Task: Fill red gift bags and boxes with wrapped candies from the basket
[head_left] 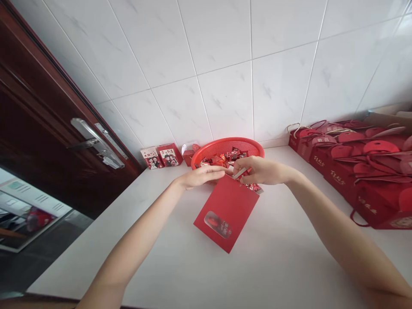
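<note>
A red paper box (227,206) with a small clear window lies tilted on the white table, its upper end toward the wall. My left hand (204,176) is flat with fingers stretched at the box's upper left edge. At the box's upper end my right hand (259,169) has its fingers bent round a pale, narrow item, too small to name. Wrapped pieces show under the right fingers. Just behind both hands stands a red plastic basket (225,143) holding small wrapped sweets (219,160), partly hidden by the hands.
Two small printed boxes (152,158) and a red carton (189,156) stand by the wall, left of the basket. Rows of red gift boxes with handles (334,178) fill the right side. A dark wooden door (48,107) borders the table's left.
</note>
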Tool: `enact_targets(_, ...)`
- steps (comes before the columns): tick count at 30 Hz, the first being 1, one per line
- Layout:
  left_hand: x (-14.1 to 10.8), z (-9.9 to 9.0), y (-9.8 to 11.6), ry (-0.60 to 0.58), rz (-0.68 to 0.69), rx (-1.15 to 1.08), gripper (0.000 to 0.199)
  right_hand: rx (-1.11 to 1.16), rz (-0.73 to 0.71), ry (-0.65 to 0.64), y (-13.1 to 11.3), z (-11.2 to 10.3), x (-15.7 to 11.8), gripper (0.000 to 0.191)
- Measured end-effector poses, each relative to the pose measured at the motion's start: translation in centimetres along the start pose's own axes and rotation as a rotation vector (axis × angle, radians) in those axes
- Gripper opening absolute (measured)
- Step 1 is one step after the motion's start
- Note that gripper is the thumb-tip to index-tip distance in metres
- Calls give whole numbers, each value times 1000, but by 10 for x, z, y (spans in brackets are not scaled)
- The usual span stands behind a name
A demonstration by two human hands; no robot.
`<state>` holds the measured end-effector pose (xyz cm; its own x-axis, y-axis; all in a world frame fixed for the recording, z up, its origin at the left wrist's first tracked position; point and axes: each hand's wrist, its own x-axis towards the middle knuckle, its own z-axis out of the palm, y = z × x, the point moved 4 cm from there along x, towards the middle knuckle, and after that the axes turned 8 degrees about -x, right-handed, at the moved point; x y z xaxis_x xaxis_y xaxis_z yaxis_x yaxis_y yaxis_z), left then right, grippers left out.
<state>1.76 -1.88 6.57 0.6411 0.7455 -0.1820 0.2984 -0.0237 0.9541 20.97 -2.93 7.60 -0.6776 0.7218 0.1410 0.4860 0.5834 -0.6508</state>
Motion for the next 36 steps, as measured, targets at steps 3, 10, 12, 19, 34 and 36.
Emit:
enact_targets(3,-8,6,-3,-26,45,106,47,42,-3,-31,2,6,2,9)
enact_targets(10,15,3,11,-133,-93,83,44,198,32,-21,8,7,8,16)
enact_targets(12,21,1,11,-131,-175,18,37,285,58,4,11,3,8,21)
enact_targets(19,26,9,4,-173,11,113,41,308,101,-25,20,2,7,23)
enact_targets(34,6,3,4,256,286,42,40,287,89,255,-3,-7,-6,32)
enact_targets(36,5,5,-2,335,266,7,35,274,78,214,-6,-4,-6,31)
